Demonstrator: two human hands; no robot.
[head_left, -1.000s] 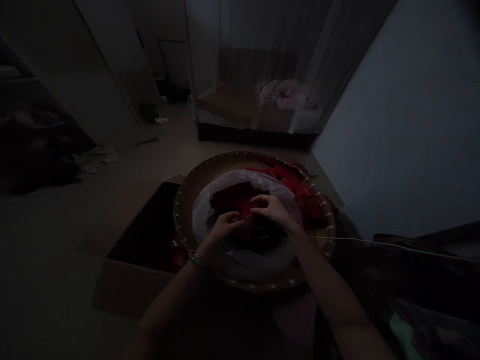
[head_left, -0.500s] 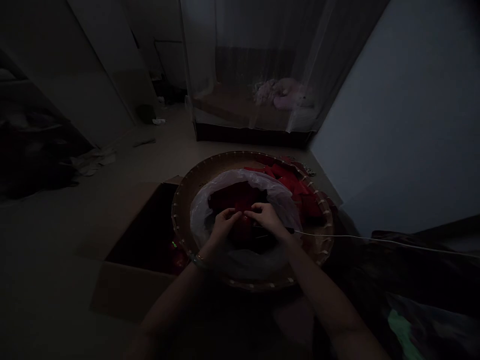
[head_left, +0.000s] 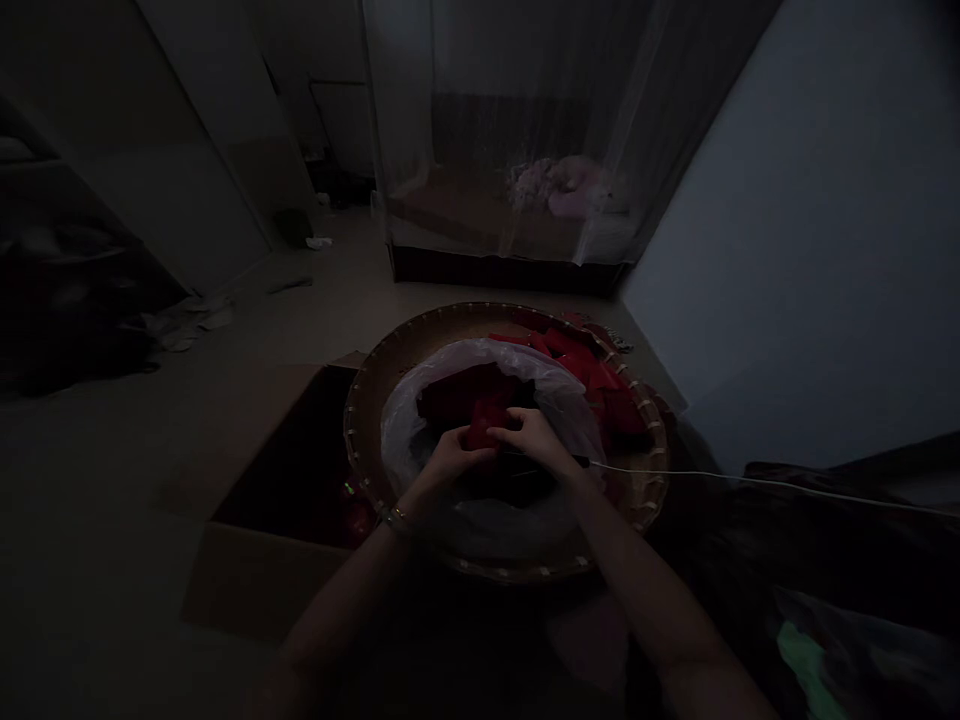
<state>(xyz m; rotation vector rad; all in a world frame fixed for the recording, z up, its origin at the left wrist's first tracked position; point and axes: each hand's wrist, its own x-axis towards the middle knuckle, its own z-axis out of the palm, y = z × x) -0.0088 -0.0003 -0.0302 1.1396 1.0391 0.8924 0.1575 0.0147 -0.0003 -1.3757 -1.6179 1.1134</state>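
The room is dim. A round woven basket tray (head_left: 382, 385) lies in front of me with a clear plastic bag (head_left: 420, 400) of dark red pieces in it. My left hand (head_left: 446, 462) and my right hand (head_left: 538, 440) meet over the bag's mouth, both pinched on a small red piece (head_left: 484, 420). More red pieces (head_left: 592, 375) are heaped on the tray's far right side. A bracelet shows on my left wrist.
An open cardboard box (head_left: 292, 480) stands left of the tray. A thin white cord (head_left: 750, 481) runs right from the tray. Behind it a bed under a mosquito net (head_left: 517, 200) holds a pink soft toy. A wall rises on the right; scraps litter the floor far left.
My hands have drawn closer together over the bag and now hold a red piece up between them. The view has shifted slightly.
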